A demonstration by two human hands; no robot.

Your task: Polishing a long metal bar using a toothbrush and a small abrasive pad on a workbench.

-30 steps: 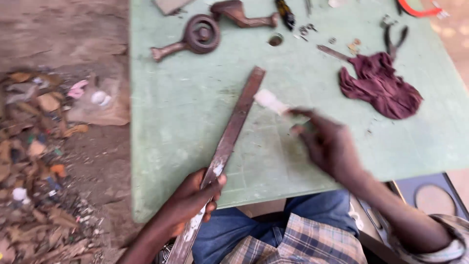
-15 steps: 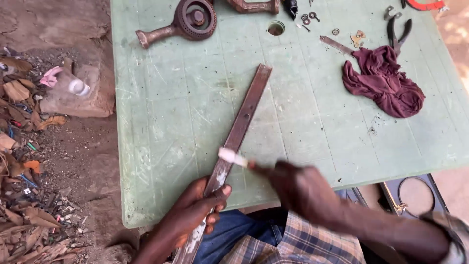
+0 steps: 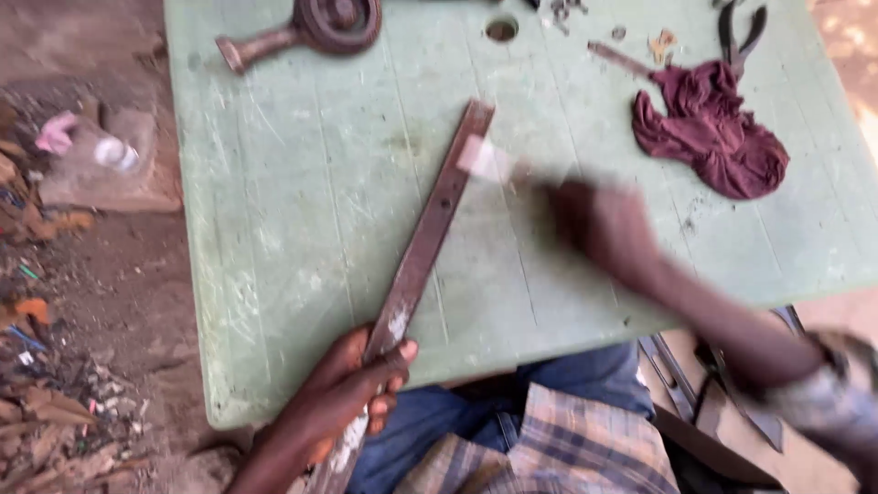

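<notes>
A long rusty bar (image 3: 422, 240) is laid slantwise on the green table (image 3: 302, 229), its far end pointed up and right, its near end past the table edge. That near end is gripped by the left hand (image 3: 352, 389). A small pale piece (image 3: 483, 158) is pinched in the blurred right hand (image 3: 604, 224) against the bar's far end. A maroon rag (image 3: 713, 133) is seen to the right.
</notes>
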